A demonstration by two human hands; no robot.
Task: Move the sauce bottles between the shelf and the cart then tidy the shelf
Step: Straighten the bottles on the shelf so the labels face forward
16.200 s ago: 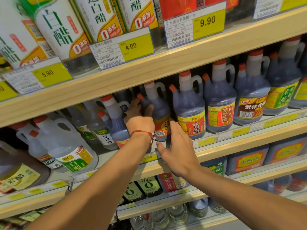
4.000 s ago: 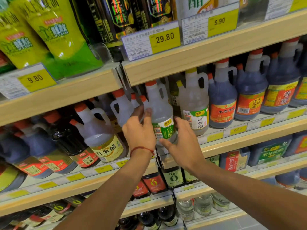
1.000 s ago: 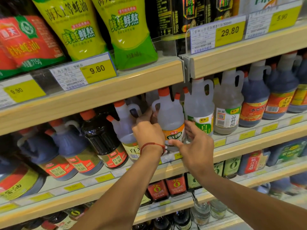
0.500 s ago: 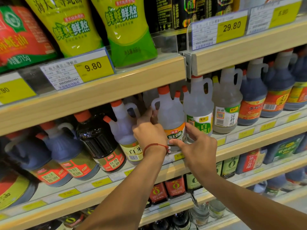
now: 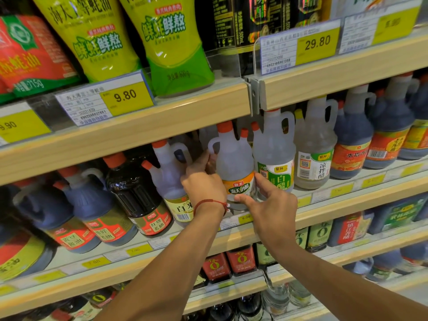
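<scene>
From the head camera, the clear jug [image 5: 234,167] with the orange cap and orange-and-green label stands upright on the middle shelf [image 5: 335,208], and both hands are on it. The left hand [image 5: 203,181], a red string bracelet [image 5: 209,202] at its wrist, is against the jug's left side, fingers curled round behind it just under the handle. The right hand [image 5: 271,202] comes in low on the jug's right, thumb across the bottom of the label and forefinger up its right flank, pinching the base; the other fingers are loosely bent. Touching the jug's right side is a green-labelled jug [image 5: 274,158]; to its left, past the left hand, is a yellow-labelled jug [image 5: 169,172], then a dark bottle [image 5: 136,188]. Above the jug, green pouches [image 5: 166,42] line the upper shelf
</scene>
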